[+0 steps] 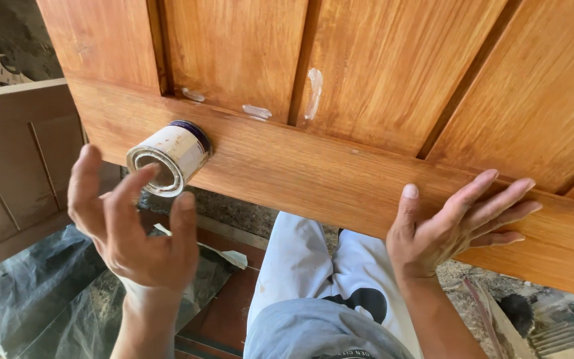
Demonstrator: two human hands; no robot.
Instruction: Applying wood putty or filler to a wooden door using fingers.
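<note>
Neither hand is gripping anything right now. Left hand [137, 233] is hovering open w/ fingers spread and slightly curled, palm facing a small round white tin can with a dark purple band [171, 158]; fingertips are just beside the can's open rim, and I can't tell if the index finger is touching it. Can is lying on its side w/ its open mouth pointing toward the viewer, its base sitting against the front edge of a large orange-brown varnished wooden door panel [340, 173]. Right hand [456, 223] is resting flat and open on the panel's lower rail, fingers stretched out to the right, thumb pointing up along the wood, well apart from the can.

Panel is filling most of the upper view, w/ raised vertical boards and grooves between them. Pale smears of filler paste [314, 93] are sitting in and near the grooves above the rail, approx. center of the view. Below the panel, the person's white trousers [313, 266] and grey shirt [313, 332] are showing. Bottom left, a crumpled dark plastic sheet [34, 292] is lying on the floor, and a plain brown unvarnished wooden panel [14, 153] is standing at far left.
</note>
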